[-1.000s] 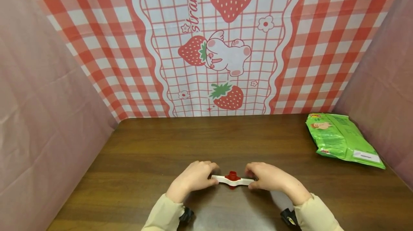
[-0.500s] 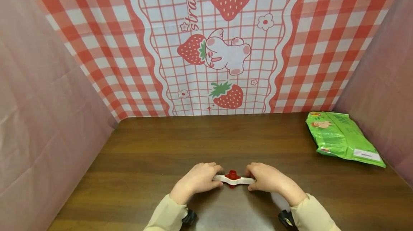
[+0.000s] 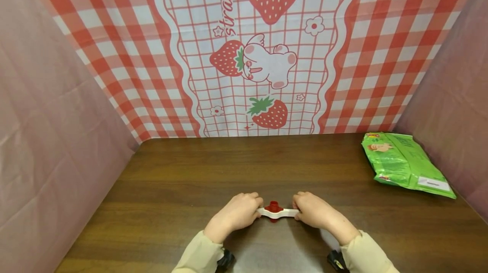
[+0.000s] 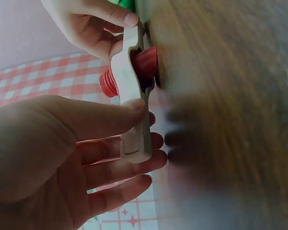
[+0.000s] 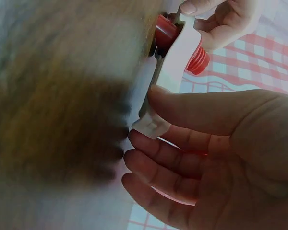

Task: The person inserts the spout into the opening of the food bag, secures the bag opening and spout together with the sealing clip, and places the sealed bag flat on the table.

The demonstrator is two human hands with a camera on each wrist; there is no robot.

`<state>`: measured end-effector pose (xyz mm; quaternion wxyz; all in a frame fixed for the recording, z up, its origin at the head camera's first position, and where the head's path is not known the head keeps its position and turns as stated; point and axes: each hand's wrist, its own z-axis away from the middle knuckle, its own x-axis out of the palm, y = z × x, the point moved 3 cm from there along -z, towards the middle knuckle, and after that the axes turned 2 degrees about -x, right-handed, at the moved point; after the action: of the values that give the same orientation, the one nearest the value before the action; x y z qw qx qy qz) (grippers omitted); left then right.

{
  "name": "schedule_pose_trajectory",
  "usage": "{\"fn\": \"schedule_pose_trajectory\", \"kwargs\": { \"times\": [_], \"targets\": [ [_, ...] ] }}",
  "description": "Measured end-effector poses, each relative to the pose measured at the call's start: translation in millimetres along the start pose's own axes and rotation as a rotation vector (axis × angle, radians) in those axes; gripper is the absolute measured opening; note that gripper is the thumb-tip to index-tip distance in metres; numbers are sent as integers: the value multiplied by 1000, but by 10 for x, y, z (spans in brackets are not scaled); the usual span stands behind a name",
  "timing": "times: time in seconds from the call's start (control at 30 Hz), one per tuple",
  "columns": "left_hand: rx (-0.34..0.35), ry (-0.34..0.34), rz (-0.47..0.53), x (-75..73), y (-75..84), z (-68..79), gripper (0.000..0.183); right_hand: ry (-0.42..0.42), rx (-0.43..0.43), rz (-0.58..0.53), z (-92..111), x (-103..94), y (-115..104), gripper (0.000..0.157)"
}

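A white bag clip [image 3: 280,214] with a red threaded spout [image 3: 273,206] through its middle is held level just above or on the table; I cannot tell which. My left hand [image 3: 237,213] pinches one end, its thumb on the white bar [image 4: 127,79] and its fingers behind it in the left wrist view. My right hand [image 3: 316,210] grips the other end, the thumb pressed along the bar [image 5: 175,64] and the fingertips behind it. Part of each end is hidden by the hands in the head view.
A green printed plastic bag [image 3: 406,163] lies at the right back of the brown wooden table [image 3: 228,167]. A red-checked strawberry cloth [image 3: 244,53] hangs behind, with pink cloth [image 3: 57,116] at the left side and more at the right.
My left hand has shifted slightly to the right, closing round its end of the clip. The right hand's fingers have curled in a little more. The clip and green bag have barely moved.
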<state>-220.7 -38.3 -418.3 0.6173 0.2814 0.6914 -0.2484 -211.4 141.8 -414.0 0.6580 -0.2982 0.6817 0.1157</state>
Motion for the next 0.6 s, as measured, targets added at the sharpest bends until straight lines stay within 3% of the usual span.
{"fn": "schedule_pose_trajectory", "kwargs": {
  "times": [0.4, 0.6],
  "targets": [
    [-35, 10, 102, -57, -13, 23, 12, 10, 71, -121, -12, -53, -22, 20],
    [-37, 9, 102, -68, -18, 11, 11, 25, 85, -150, -22, -83, -11, 16]
  ]
}}
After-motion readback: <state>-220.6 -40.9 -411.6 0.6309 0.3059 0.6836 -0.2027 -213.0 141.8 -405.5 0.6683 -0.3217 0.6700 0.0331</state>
